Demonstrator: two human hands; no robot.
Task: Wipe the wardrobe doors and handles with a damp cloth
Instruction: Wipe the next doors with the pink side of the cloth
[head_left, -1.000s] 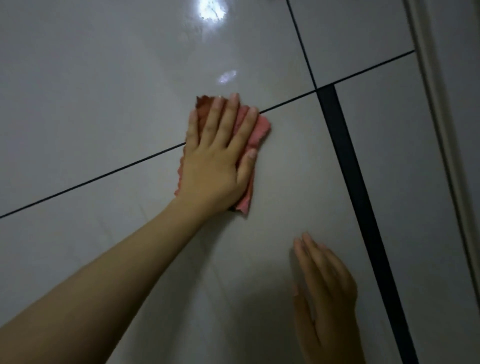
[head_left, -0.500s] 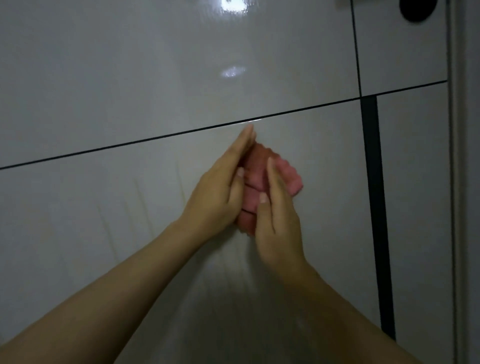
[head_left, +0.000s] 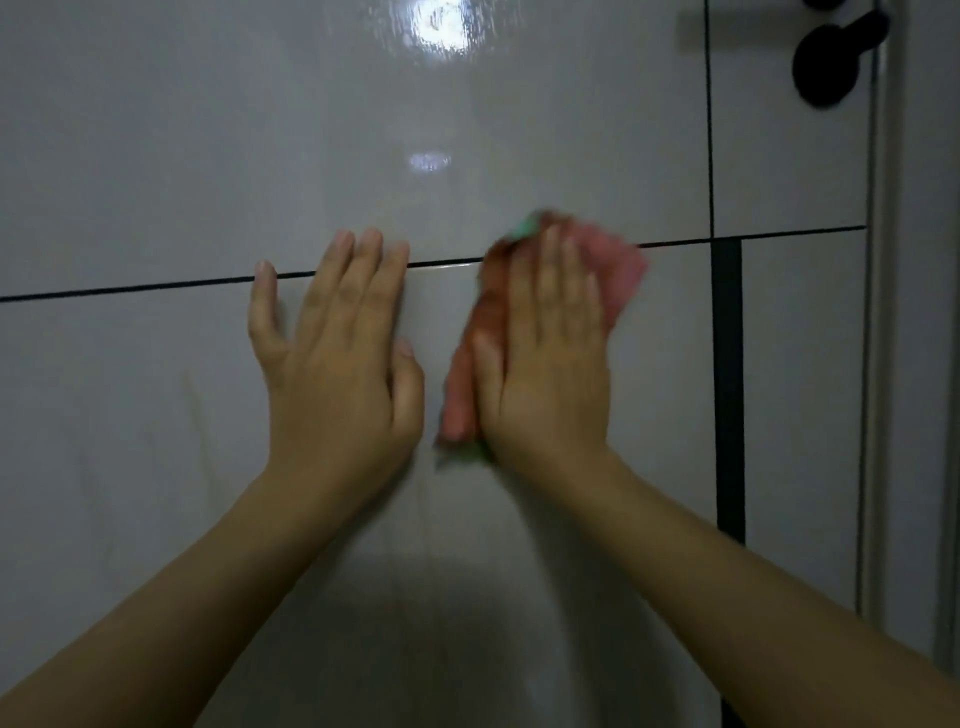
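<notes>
While both arms reach up to the glossy pale wardrobe door (head_left: 182, 415), the right hand (head_left: 550, 374) lies flat over a pink cloth (head_left: 621, 275), its fingers straight and pressing the cloth against the panel; the hand and cloth are blurred. Pink fabric shows past the fingertips at the upper right and along the thumb side on the left, with a bit of green at the cloth's top edge and another at its bottom by the wrist. The cloth sits across the thin dark horizontal seam (head_left: 130, 288) between the upper and lower panels. The left hand (head_left: 337, 364) rests just beside it, apart from the cloth, palm toward the door with fingers straight and spread, fingertips reaching the seam. A black vertical strip (head_left: 730, 389) runs down the door to the right of the cloth. A black round handle (head_left: 826, 62) sits at the upper right corner. Light glare (head_left: 441, 26) reflects near the top of the door
</notes>
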